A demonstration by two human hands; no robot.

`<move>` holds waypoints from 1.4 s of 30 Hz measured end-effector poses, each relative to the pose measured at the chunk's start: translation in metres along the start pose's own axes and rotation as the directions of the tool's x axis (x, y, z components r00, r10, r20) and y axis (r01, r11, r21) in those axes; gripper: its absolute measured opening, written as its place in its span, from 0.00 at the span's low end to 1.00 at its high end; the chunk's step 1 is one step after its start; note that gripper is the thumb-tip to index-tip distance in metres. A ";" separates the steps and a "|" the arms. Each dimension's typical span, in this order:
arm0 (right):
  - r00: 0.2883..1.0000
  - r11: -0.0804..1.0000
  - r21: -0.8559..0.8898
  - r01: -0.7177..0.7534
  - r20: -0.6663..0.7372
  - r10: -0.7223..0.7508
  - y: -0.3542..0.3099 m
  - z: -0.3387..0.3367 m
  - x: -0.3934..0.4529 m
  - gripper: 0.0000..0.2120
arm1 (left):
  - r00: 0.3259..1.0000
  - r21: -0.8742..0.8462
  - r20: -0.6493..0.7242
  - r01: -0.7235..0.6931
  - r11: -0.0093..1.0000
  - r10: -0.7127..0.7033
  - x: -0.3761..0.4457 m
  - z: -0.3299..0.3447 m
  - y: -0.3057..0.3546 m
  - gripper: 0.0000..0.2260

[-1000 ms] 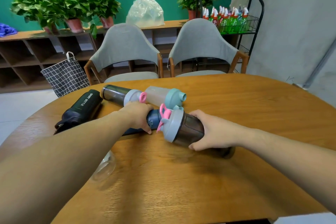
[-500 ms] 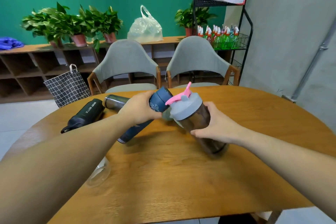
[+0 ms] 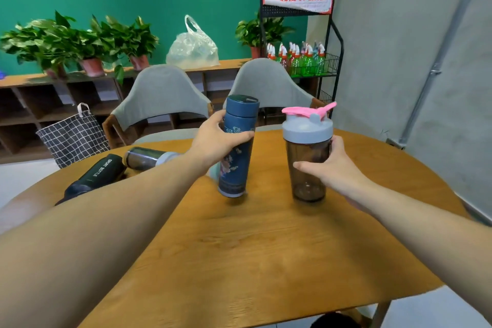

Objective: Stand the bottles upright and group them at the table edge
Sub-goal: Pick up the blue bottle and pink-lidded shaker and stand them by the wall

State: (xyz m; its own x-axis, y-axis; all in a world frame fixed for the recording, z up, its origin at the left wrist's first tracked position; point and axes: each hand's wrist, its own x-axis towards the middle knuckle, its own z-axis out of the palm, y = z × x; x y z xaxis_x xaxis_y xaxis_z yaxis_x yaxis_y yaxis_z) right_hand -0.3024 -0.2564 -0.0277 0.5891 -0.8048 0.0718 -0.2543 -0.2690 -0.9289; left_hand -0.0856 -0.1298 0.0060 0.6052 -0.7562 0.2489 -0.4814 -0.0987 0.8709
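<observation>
Wooden table (image 3: 266,261), round, bearing several bottles. Blue flask (image 3: 237,149): nearly upright, slightly tilted, base at or just above the tabletop near the middle; left hand (image 3: 213,141) wrapped around its upper body, fingers closed on it. Shaker bottle (image 3: 307,157): smoky clear body, grey lid, pink flip cap, standing upright to the right of the flask and apart from it; right hand (image 3: 332,168) gripping its side. Black sport bottle (image 3: 94,178): lying on its side at the left. Dark bottle (image 3: 145,158): lying just beside it, partly hidden by the left forearm.
</observation>
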 end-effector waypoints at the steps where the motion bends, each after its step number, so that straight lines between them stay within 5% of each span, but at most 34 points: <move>1: 1.000 1.000 0.016 -0.008 -0.020 0.009 0.007 -0.009 0.009 0.41 | 1.000 -0.011 -0.010 0.001 1.000 -0.001 0.009 0.013 0.003 0.28; 13: 0.965 0.998 0.028 -0.052 -0.256 0.058 0.068 -0.123 0.133 0.40 | 0.999 -0.185 -0.028 0.041 0.982 -0.046 0.118 0.182 0.020 0.30; 20: 0.968 0.996 0.010 -0.088 -0.233 0.088 0.104 -0.159 0.203 0.41 | 0.999 -0.168 -0.001 0.032 0.985 -0.033 0.177 0.254 0.014 0.29; 33: 0.979 0.996 0.026 -0.080 -0.184 0.083 0.136 -0.156 0.265 0.41 | 0.998 -0.156 -0.042 0.038 0.987 -0.045 0.217 0.297 0.013 0.31; 39: 0.977 0.991 0.000 -0.133 -0.168 0.131 0.135 -0.157 0.253 0.53 | 0.991 -0.076 -0.049 0.124 0.989 -0.128 0.206 0.287 0.023 0.46; 42: 0.959 0.971 -0.057 -0.230 -0.184 0.216 0.129 -0.158 0.234 0.49 | 0.989 -0.012 -0.046 0.139 0.990 -0.140 0.189 0.266 0.025 0.46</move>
State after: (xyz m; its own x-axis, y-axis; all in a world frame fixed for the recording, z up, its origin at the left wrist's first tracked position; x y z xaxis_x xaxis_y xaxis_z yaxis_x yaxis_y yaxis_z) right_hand -0.3183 -0.5631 -0.0736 0.3688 -0.9272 -0.0655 -0.4268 -0.1063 -0.8981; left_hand -0.1520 -0.4469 -0.0375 0.6950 -0.7044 0.1440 -0.3848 -0.1952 0.9021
